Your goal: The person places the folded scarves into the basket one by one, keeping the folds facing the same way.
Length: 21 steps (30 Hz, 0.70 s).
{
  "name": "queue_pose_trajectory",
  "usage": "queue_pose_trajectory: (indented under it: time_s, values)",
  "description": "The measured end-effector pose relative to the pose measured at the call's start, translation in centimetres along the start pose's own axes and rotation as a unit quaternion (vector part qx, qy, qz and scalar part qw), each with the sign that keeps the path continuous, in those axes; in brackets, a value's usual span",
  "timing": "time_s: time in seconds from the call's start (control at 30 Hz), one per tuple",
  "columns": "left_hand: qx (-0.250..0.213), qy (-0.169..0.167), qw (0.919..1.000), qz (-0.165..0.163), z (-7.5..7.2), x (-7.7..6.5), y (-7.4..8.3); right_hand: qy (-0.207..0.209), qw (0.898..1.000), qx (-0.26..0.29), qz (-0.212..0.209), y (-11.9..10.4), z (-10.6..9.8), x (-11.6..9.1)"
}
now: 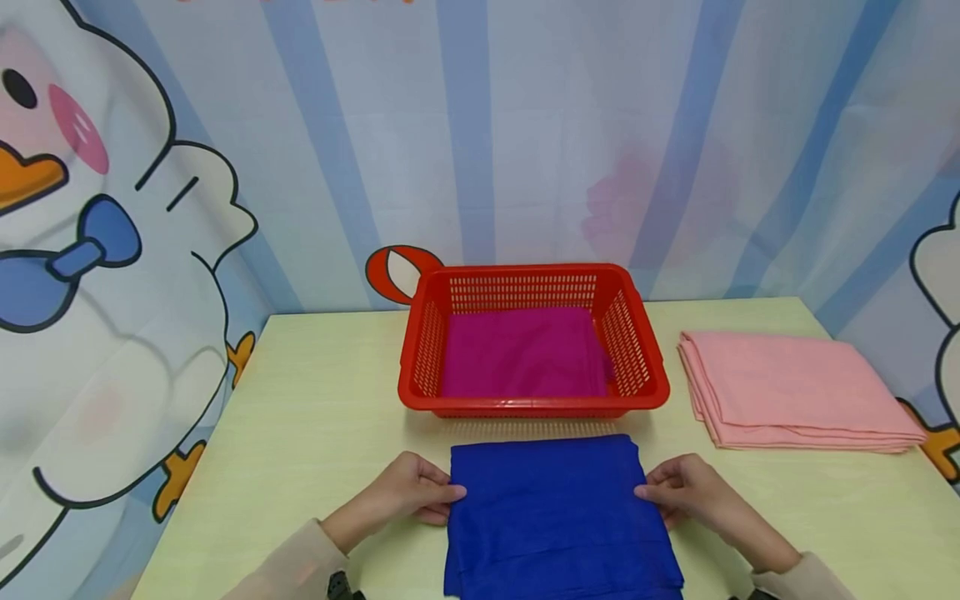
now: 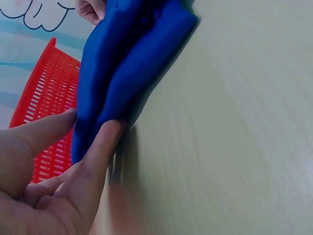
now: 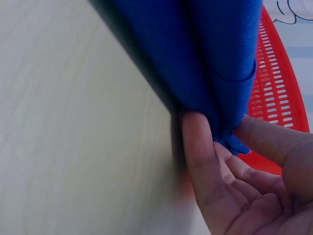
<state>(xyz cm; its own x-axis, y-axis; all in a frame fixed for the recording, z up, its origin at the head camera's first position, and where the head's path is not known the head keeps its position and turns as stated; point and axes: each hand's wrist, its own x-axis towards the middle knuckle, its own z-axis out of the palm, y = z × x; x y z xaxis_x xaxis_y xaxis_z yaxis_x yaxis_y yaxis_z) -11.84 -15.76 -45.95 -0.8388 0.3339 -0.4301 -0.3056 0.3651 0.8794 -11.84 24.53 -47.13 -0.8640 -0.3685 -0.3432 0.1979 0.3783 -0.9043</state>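
Observation:
A folded blue cloth point(image 1: 555, 517) spans the space between both hands at the front of the table, its near part running out of the head view. My left hand point(image 1: 422, 492) pinches its left edge, thumb on top and fingers beneath. At the opposite edge my right hand point(image 1: 684, 490) pinches the fabric the same way. In the left wrist view the blue cloth point(image 2: 127, 63) shows thick layered folds between thumb and fingers. The right wrist view has the cloth's folded layers point(image 3: 210, 63) gathered at the fingertips.
Just beyond the blue cloth stands a red plastic basket point(image 1: 532, 407) with a folded magenta cloth point(image 1: 521, 354) inside. A folded pink cloth point(image 1: 802, 392) lies at the right of the pale table point(image 1: 315, 392). A printed curtain point(image 1: 525, 150) hangs behind.

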Motion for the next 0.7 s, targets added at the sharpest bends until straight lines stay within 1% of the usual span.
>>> queue_pose_trajectory:
  time_s: [0.13,0.37,0.57,0.7]
  values:
    - [-0.006,0.006,1.0000,0.001,0.25,0.17,-0.23,0.000,1.000,0.005,0.004,-0.19,0.10,0.03]
    - [-0.013,0.002,0.9999,0.006,0.52,0.29,-0.31,0.000,1.000,0.013,0.002,-0.10,0.17,0.04]
    - [-0.029,0.005,0.9996,-0.003,0.70,0.34,-0.22,0.001,1.000,0.020,0.003,0.09,0.15,0.03]
    - [-0.027,0.009,0.9995,-0.009,0.80,0.48,-0.39,0.004,1.000,0.023,0.009,0.14,0.15,-0.03]
